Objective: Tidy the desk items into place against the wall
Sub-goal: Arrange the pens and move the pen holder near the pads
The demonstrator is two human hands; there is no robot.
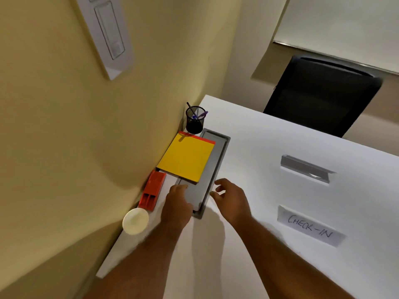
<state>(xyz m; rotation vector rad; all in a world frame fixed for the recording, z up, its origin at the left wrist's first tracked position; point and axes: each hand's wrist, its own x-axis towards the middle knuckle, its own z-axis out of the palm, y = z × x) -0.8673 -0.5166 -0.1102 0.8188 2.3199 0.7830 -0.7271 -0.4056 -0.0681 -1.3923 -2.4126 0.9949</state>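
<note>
Looking mostly done: yellow rectangular notepad [186,159], red plastic stapler [151,192], black mesh pen cup [195,120], round white lid [135,221] line wall. Left hand [177,205] flat beside notepad, right hand [229,200] loose, fingers gripping nothing. Grey nameplate holder [306,168], paper check-in sign [309,228] left mid-worktop.
</note>
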